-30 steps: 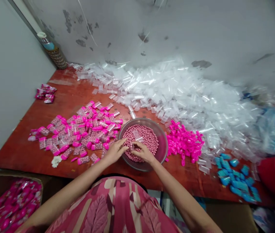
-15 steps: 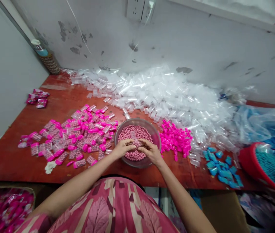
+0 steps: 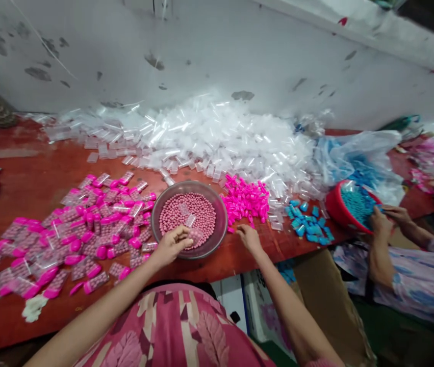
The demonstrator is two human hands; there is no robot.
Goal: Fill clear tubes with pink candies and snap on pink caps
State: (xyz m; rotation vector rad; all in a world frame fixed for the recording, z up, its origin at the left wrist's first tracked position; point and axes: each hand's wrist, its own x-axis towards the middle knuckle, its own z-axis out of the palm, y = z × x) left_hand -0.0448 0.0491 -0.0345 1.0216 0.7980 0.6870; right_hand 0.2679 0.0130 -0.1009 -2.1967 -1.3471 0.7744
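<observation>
While the left hand [image 3: 170, 247] reaches over the near left edge of a metal bowl [image 3: 222, 216], its fingers are gripping a small clear container [image 3: 194, 235] with pink beads inside, at the near part of the bowl; whether it touches the loose pink beads [image 3: 169, 211] beneath cannot be told. Clear pieces [image 3: 190, 220] lie on top of those beads, just beyond the held container. The right hand [image 3: 250, 238] is apart from the left, to the right of the bowl, its fingers bent at the near edge of a pile of bright pink caps [image 3: 246, 198]; whether they are pinching a cap cannot be made out. Left of the bowl, a broad spread of pink-capped containers [image 3: 100, 224], many visibly filled with pink beads, covers much of the red desk [image 3: 201, 270], with a crumpled white scrap [image 3: 34, 307] near its front. A long, pale heap of clear containers [image 3: 220, 135] runs along the back by the stained wall [image 3: 201, 51]. To the right of the pink caps lie blue caps [image 3: 309, 224], and beside them a red bucket [image 3: 334, 206] leans, holding blue-green beads [image 3: 356, 204]. A co-worker's hands [image 3: 382, 224] are at its rim, and a translucent bag [image 3: 373, 145] with blue contents lies behind it.
</observation>
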